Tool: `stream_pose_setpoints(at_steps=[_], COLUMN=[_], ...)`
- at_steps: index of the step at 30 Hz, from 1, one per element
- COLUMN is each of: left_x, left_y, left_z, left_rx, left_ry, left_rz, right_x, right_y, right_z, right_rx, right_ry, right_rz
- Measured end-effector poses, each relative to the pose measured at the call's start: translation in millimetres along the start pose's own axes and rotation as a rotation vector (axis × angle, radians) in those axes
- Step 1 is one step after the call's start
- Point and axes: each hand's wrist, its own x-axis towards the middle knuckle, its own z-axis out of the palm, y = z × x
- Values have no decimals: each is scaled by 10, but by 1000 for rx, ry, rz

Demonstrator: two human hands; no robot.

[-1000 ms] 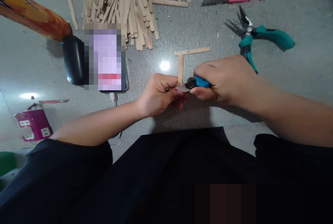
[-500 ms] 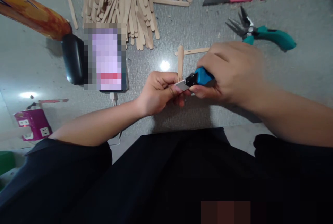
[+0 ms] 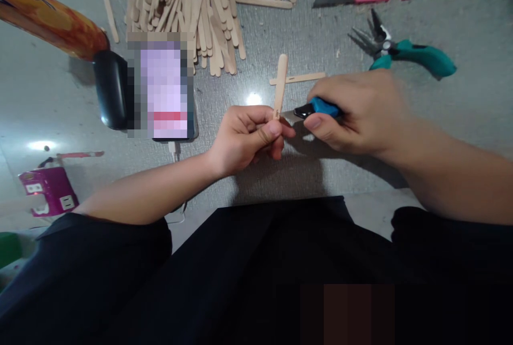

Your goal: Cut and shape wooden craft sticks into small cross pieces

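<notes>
A pale grey desk [image 3: 304,35] with a finely streaked, faintly shiny surface spreads across most of the view. A small round white glare [image 3: 254,98] shines near its middle, and a wider, flatter white reflection [image 3: 42,145] glows at the left. The far right corner dims into shadow. Nearer the viewer, a smooth, lighter grey strip [image 3: 372,211] shows, possibly floor.

1. Your bare left hand [image 3: 249,139] pinches between thumb and forefinger, other fingers curled.
2. Your bare right hand [image 3: 356,112] curls tight, thumb pointing left.
3. Your bare forearms [image 3: 160,190] slant inward from left and right.
</notes>
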Motion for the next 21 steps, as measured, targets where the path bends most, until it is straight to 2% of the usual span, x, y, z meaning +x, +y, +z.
stream_pose_setpoints(at_steps=[8,17,21], left_x=[-1,20,27], left_y=[-43,-58,-51], left_z=[9,0,4], left_rx=[-26,-73,-101], left_ry=[61,33,28], left_rz=[0,34,42], right_x=[5,12,6], right_y=[-32,-72,-62], right_z=[-34,-61,-50], right_rx=[-26,-102,-92], right_ry=[-49,-124,-111], right_rz=[33,74,80])
